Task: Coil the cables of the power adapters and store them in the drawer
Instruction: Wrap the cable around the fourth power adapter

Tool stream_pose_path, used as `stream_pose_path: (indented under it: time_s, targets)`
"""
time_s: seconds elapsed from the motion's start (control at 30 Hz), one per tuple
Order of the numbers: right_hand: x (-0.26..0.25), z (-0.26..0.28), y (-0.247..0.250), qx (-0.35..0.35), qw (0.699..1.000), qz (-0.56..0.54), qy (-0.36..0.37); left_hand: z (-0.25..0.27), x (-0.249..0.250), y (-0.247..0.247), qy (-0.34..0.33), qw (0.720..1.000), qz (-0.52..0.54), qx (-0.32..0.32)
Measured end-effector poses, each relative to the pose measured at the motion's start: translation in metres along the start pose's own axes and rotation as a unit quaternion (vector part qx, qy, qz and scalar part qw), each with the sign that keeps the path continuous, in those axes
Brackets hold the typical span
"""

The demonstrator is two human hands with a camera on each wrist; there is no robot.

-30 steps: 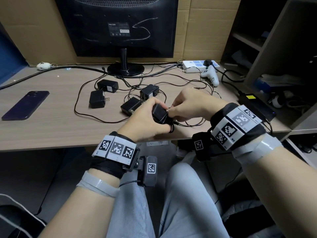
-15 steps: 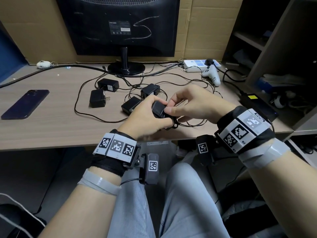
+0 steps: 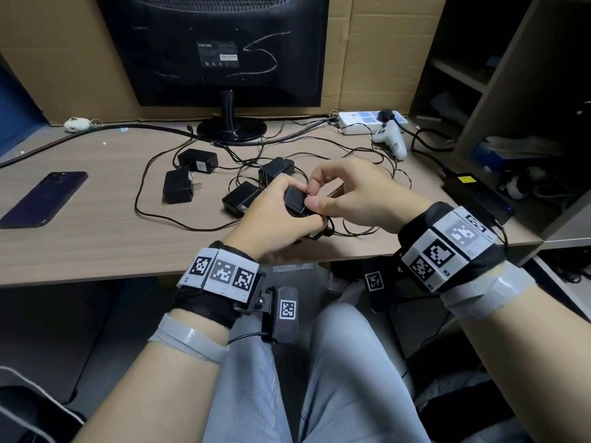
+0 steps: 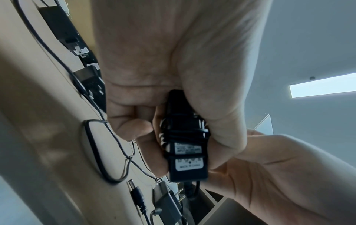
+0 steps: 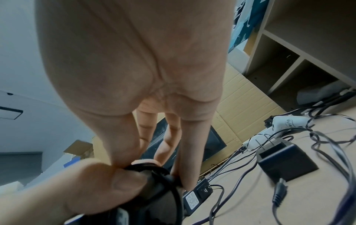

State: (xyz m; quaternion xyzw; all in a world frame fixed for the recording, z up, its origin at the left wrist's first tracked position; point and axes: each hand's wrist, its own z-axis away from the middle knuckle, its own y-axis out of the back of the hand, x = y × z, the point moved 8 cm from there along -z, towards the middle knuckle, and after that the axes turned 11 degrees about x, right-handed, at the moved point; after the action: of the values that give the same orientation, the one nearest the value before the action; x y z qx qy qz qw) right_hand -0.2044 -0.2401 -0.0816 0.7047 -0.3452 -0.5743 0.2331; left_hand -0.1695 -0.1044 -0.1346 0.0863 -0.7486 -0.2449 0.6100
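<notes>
My left hand grips a small black power adapter just above the desk's front edge; in the left wrist view the adapter has its thin cable wound several times round its body. My right hand pinches that black cable against the adapter's top with thumb and fingertips. Several other black adapters lie on the desk behind: one right by my left hand, one beyond it, two further left, their cables tangled. No drawer shows.
A monitor on its stand sits at the back. A dark phone lies at the left. A white power strip, a white game controller and a black power brick are at the right, beside open shelves.
My right hand has risen from beside the adapter to its top, carrying the cable over it. My left hand has kept its grip and lifted the adapter slightly further onto the desk.
</notes>
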Motion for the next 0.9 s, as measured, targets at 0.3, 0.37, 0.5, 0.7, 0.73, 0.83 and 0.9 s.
stream_pose_path:
  time_s: [0.3, 0.37, 0.5, 0.7, 0.73, 0.83, 0.9]
  targets:
    - [0.039, 0.009, 0.016, 0.033, 0.996, -0.051, -0.065, 0.000, 0.023, -0.031, -0.031, 0.996, -0.001, -0.078]
    - [0.047, 0.014, 0.022, 0.034, 0.995, -0.059, -0.068, 0.002, 0.029, -0.041, -0.035, 0.995, 0.000, -0.095]
    - [0.067, 0.025, 0.040, 0.054, 0.995, -0.031, -0.073, 0.002, 0.040, -0.068, -0.034, 0.992, 0.014, -0.124]
    - [0.106, 0.049, 0.076, 0.057, 0.983, -0.096, -0.144, 0.008, 0.055, -0.121, 0.046, 0.962, 0.193, -0.188]
    - [0.109, 0.056, 0.084, 0.056, 0.981, -0.107, -0.149, 0.009, 0.058, -0.132, 0.071, 0.949, 0.233, -0.202]
    - [0.123, 0.077, 0.102, 0.020, 0.978, -0.124, -0.168, 0.012, 0.069, -0.164, 0.132, 0.920, 0.283, -0.237]
    - [0.133, 0.095, 0.109, -0.038, 0.977, -0.117, -0.174, 0.016, 0.077, -0.187, 0.155, 0.905, 0.288, -0.273]
